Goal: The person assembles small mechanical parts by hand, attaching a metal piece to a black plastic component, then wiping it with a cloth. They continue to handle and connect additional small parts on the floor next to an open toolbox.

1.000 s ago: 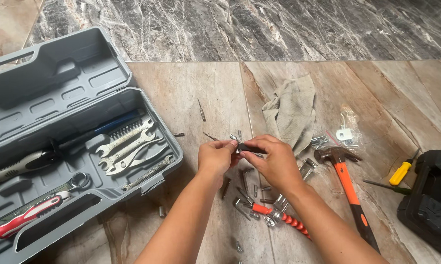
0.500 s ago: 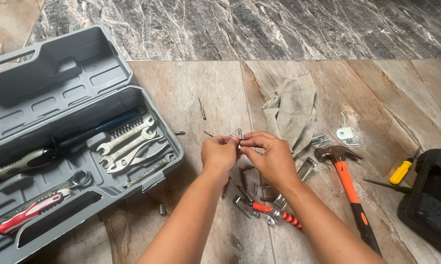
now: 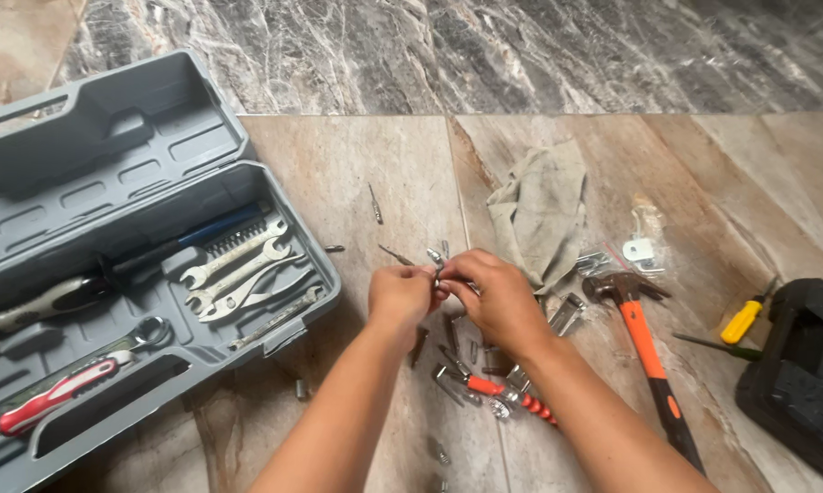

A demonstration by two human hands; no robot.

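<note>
Small metal bit pinched between our two hands, above the tiled floor.

It looks light, stiff and slick, though it is too small to identify; our left hand and right hand are both closed on it by the fingertips, with loose bits scattered below and the open grey toolbox to the left.

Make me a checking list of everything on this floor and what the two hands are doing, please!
Surface: tiled floor, brown tiles, dark marble band at the top.
Job's things: small metal piece pinched between both hands, above loose metal bits.
Clutter: open grey toolbox with wrenches on the left; grey rag; orange-handled hammer; yellow-handled screwdriver; black case at the right edge.
Grippers: left hand and right hand meet fingertip to fingertip on the piece.
Cables: nothing seen.
Surroundings: nothing seen beyond the floor.
</note>
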